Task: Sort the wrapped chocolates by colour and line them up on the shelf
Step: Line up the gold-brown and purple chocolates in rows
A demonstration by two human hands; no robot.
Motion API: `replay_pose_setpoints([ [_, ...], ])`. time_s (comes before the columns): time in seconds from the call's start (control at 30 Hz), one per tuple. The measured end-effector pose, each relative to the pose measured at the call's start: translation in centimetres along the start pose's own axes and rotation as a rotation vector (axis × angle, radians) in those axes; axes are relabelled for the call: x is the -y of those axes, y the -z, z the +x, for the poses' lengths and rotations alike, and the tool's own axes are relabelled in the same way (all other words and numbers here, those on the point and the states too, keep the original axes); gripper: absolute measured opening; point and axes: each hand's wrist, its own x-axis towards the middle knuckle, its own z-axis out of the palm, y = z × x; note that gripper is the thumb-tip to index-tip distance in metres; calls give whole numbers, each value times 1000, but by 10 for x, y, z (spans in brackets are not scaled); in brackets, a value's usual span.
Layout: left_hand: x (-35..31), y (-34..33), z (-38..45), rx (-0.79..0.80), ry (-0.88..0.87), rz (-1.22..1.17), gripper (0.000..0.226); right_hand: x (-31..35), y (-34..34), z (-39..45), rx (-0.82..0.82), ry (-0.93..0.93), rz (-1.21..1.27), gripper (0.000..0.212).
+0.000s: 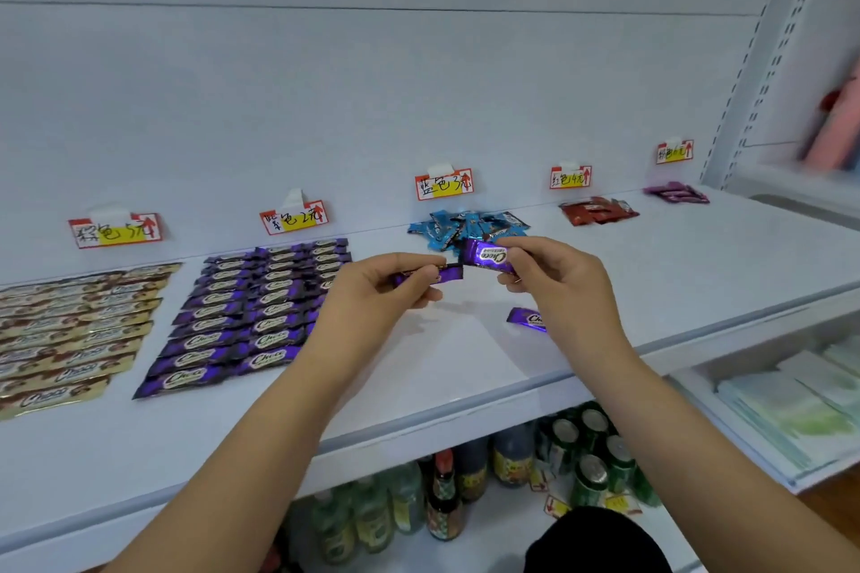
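Small retail shop, prob. convenience store. White metal display shelf (465, 368) w/ flat back panel; slotted upright (763, 74) at its right end. Handwritten price tags (444, 184) taped along back panel above shelf, red/yellow w/ red arrows, one per group of goods. On shelf: wrapped chocolates in colour groups, purple bars (246, 316) in neat rows. Below shelf: bottled drinks (372, 521) and green cans (591, 475) w/ loose tags. Right of shelf: stacked packets (791, 409).
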Motion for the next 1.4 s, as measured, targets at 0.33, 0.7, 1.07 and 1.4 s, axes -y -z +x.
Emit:
replay_pose_setpoints([
  [0.33,-7,103,-60,-60,-99,411,37,30,-73,-29,513,74,36,30],
  [0.7,3,161,-106,-25,8,673,35,25,-110,-51,756,262,-234,37],
  [1.07,9,160,-113,-14,-7,752,15,27,-112,-60,789,345,-412,13],
  [1.4,8,164,-125,43,-140,987,23,30,-101,-49,1060,545,-476,37],
])
